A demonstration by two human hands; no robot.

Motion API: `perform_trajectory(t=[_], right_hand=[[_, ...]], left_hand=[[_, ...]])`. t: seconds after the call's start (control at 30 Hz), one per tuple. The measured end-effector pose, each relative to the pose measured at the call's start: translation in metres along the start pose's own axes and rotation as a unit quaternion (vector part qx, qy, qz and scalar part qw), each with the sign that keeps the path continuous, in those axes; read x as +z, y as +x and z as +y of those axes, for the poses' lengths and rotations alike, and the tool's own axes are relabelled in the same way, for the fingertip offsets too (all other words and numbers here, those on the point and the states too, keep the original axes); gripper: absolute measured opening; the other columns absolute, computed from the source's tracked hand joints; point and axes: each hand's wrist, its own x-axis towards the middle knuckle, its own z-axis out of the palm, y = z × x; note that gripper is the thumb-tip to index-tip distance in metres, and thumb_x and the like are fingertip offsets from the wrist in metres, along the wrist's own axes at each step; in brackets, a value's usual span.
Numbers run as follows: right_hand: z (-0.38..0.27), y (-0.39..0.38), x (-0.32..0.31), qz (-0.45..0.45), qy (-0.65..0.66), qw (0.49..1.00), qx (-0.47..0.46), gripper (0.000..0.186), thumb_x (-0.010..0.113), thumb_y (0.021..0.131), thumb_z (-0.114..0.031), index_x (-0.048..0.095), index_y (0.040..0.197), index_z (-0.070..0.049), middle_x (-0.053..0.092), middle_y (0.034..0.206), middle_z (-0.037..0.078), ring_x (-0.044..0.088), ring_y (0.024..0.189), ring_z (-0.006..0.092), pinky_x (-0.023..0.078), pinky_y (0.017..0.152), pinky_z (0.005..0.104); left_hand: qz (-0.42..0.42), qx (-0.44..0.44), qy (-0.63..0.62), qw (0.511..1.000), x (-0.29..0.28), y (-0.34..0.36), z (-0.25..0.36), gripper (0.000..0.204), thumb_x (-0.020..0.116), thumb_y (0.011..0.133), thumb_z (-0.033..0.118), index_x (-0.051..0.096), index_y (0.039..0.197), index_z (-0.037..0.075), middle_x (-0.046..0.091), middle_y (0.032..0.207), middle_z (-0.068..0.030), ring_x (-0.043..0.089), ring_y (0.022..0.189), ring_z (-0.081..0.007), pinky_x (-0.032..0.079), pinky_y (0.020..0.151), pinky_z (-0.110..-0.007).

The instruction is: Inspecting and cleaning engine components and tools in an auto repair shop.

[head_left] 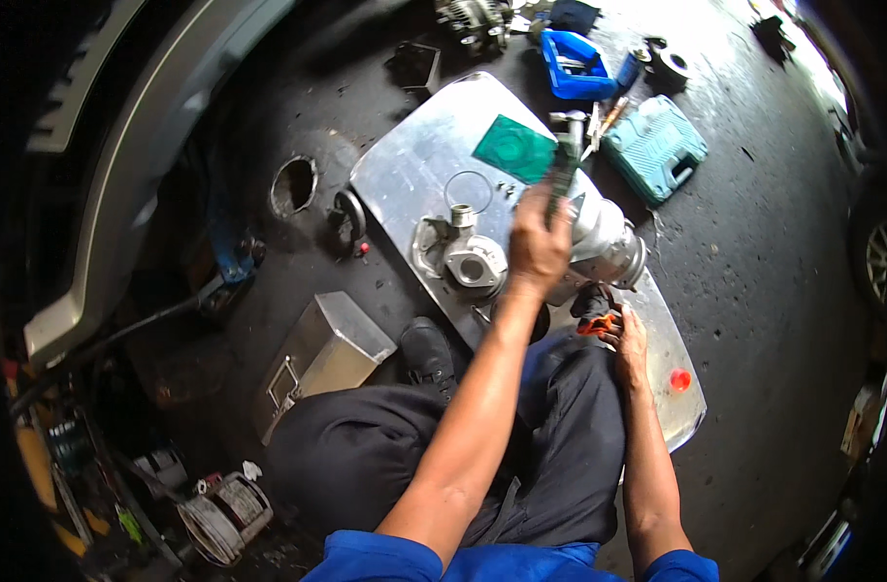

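Note:
My left hand is closed around the handle of a hammer, raised over the silver metal board and partly blurred. Low at the board's right side, my right hand grips an orange-and-black handled tool; its tip is hard to make out. Just beyond that tool lies a rounded silver metal housing, partly covered by my left hand. Left of it on the board is another cast housing with a flanged round opening. A thin ring and a green sheet lie farther back.
A red cap sits near the board's right edge. Behind stand a teal tool case and a blue bin. At left are an open metal box and a vehicle body panel. My knees are close to the board.

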Motion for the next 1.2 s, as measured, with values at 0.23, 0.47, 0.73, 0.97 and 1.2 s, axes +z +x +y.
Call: perform_trajectory(t=[0.23, 0.47, 0.73, 0.97, 1.2], right_hand=[[0.015, -0.001, -0.020, -0.033, -0.347, 0.901, -0.259, 0.049, 0.046, 0.101, -0.042, 0.053, 0.128, -0.002, 0.065, 0.107, 0.012, 0.065, 0.095, 0.0240, 0.055, 0.084, 0.0377], [-0.006, -0.035, -0.035, -0.032, 0.407, 0.906, -0.113, 0.054, 0.047, 0.099, -0.046, 0.051, 0.132, -0.003, 0.062, 0.122, 0.015, 0.060, 0.111, 0.0290, 0.046, 0.101, 0.0419], [0.011, -0.011, -0.096, 0.102, 0.212, 0.962, -0.136, 0.033, 0.059, 0.094, -0.013, 0.057, 0.123, 0.002, 0.066, 0.114, 0.013, 0.064, 0.105, 0.0222, 0.051, 0.091, 0.0370], [0.035, 0.022, -0.108, 0.250, -0.418, 0.866, -0.117, 0.056, 0.073, 0.078, -0.025, 0.054, 0.122, 0.005, 0.060, 0.112, 0.029, 0.056, 0.110, 0.0429, 0.046, 0.093, 0.0457], [0.036, 0.038, -0.096, 0.181, -0.361, 0.914, -0.044, 0.057, 0.074, 0.081, -0.034, 0.054, 0.125, -0.003, 0.060, 0.116, 0.027, 0.056, 0.111, 0.0407, 0.044, 0.094, 0.0436]], left_hand=[[-0.084, 0.152, -0.016, 0.985, 0.070, -0.063, 0.085, 0.061, 0.063, 0.073, 0.001, 0.053, 0.133, 0.005, 0.065, 0.084, -0.0155, 0.065, 0.072, -0.0307, 0.055, 0.070, -0.039], [-0.311, -0.014, 0.041, 0.949, 0.098, -0.114, 0.092, 0.048, 0.059, 0.081, 0.005, 0.054, 0.128, 0.005, 0.061, 0.103, -0.0162, 0.066, 0.084, -0.0341, 0.056, 0.076, -0.043], [-0.434, -0.002, 0.136, 0.890, 0.093, -0.112, 0.058, 0.032, 0.058, 0.083, 0.005, 0.059, 0.115, 0.000, 0.061, 0.104, -0.0194, 0.059, 0.102, -0.0377, 0.050, 0.088, -0.045], [-0.413, -0.031, 0.030, 0.910, 0.097, -0.101, 0.064, 0.033, 0.059, 0.091, 0.018, 0.059, 0.119, 0.001, 0.062, 0.102, -0.0223, 0.062, 0.098, -0.0382, 0.049, 0.087, -0.045], [-0.435, -0.021, -0.002, 0.900, 0.082, -0.087, 0.081, 0.032, 0.062, 0.089, 0.024, 0.060, 0.114, 0.004, 0.062, 0.104, -0.0177, 0.061, 0.102, -0.0341, 0.048, 0.090, -0.043]])
